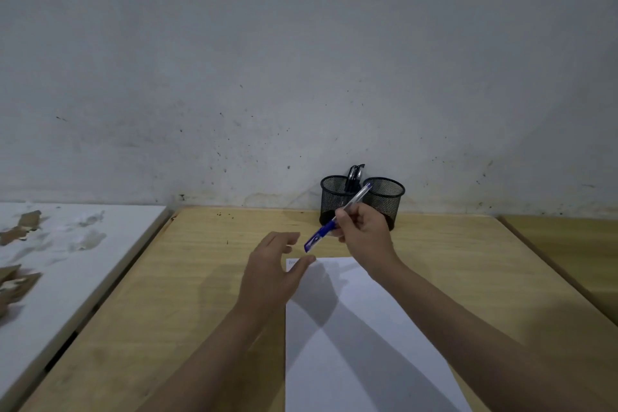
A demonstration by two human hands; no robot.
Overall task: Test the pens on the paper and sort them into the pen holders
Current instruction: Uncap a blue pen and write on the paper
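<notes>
Two mesh pen holders [363, 202] stand at the wall, left one holding pens, while right hand [363, 232] pinches blue pen [334, 222] above paper [368, 344], capped end toward left hand [272, 273], fingers spread loose, likely to uncap it.

Plain workroom: wooden desk [207, 278] against stained wall [301, 60].

Matt wooden table [200, 278], black mesh holders [337, 201]

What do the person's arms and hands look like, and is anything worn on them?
Both forearms are bare; no sleeves show in the frame. The left hand and right hand have no gloves, and no rings, watch or bracelet can be seen.
</notes>
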